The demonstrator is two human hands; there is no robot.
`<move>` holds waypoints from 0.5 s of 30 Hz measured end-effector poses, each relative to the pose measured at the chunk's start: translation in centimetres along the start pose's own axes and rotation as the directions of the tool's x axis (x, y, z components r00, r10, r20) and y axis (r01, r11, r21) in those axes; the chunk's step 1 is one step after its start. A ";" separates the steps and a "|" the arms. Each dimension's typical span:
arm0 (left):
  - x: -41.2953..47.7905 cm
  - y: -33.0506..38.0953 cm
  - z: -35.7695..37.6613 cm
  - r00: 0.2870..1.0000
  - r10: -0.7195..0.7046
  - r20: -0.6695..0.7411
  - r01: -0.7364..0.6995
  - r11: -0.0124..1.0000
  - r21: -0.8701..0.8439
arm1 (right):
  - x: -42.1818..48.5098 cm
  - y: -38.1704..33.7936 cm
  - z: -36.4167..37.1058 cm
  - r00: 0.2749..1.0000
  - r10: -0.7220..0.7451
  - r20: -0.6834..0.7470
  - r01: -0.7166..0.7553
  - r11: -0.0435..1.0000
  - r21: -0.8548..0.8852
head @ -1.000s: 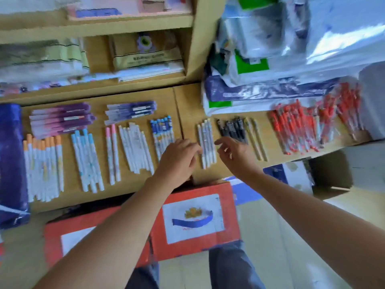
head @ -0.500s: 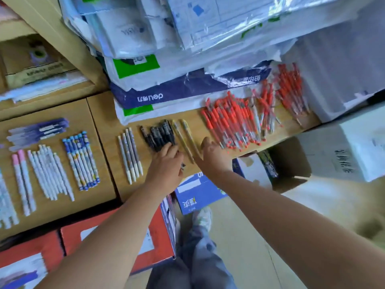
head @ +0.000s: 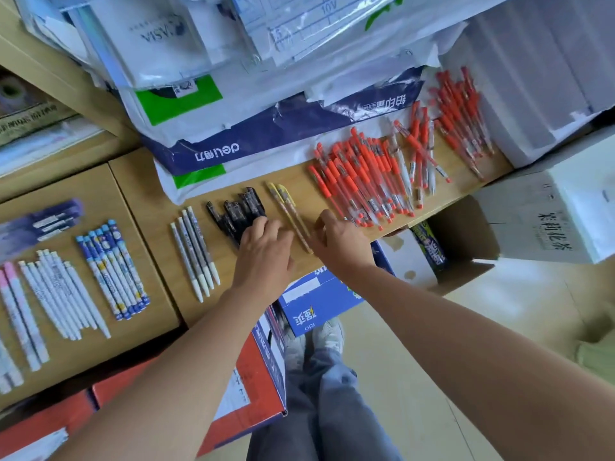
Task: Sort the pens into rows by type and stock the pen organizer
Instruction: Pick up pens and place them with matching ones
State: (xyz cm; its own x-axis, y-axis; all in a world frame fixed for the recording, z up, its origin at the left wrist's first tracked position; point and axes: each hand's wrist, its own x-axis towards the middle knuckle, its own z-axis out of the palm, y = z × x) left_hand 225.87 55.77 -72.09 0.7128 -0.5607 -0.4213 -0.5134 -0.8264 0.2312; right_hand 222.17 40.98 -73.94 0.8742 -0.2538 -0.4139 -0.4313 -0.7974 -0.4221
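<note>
While the person is leaning over the wooden surface point(head: 149, 181), both hands are working further toward its right end than a second ago. Back then they were hovering by the short row of white pens point(head: 196, 251). Now the left hand point(head: 263, 251) is lying palm down near the front edge, its fingers loosely bent and its fingertips resting on the lower ends of the black pens point(head: 238, 211); it is not closing round any pen that I can see. The right hand point(head: 339, 242) is sitting at the front edge between the two yellow pens point(head: 293, 214) and the heap of red pens point(head: 362, 181), thumb raised. Its fingers are tucked out of my sight, so I cannot tell whether it is pinching anything.

Toward the left end, the blue patterned pens point(head: 113, 271), the long white pens point(head: 63, 294), the pink-capped pens point(head: 20, 311) and the purple pens point(head: 43, 221) are already lying in separate rows. The red pens are sprawling loose and crossed along the right end, up to the back edge.

To my eye the sorting is moving on from the tidy rows to the black, yellow and red groups, with the red heap the biggest job left. I am seeing no pen organizer, so the stocking looks not yet begun.
</note>
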 end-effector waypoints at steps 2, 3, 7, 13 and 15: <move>0.3 0.3 -0.2 1.000 0.008 0.017 -0.008 1.000 0.007 | -0.1 0.9 -1.1 1.000 0.011 -0.018 -0.011 1.000 0.025; 0.4 0.5 -0.3 1.000 0.015 0.023 -0.015 1.000 0.008 | 0.0 1.5 -1.8 0.999 0.022 -0.034 -0.020 0.999 0.037; 1.2 1.7 -1.2 1.000 -0.011 0.001 0.011 1.000 -0.020 | 0.7 4.8 -5.2 0.990 0.084 -0.111 -0.075 0.994 0.083; 3.9 4.7 -2.4 0.990 -0.037 -0.137 0.025 0.996 -0.089 | 4.1 10.4 -8.6 0.950 0.213 -0.227 -0.216 0.976 0.011; 5.2 6.2 -2.5 0.989 -0.037 -0.146 0.016 0.990 -0.141 | 5.5 11.7 -9.1 0.954 0.221 -0.204 -0.226 0.974 0.001</move>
State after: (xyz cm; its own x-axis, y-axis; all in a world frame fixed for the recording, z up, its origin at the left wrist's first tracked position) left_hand 227.62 47.63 -70.64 0.7935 -0.5313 -0.2969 -0.4291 -0.8343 0.3461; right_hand 223.99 25.29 -73.77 0.7838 -0.5299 -0.3238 -0.6177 -0.7187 -0.3191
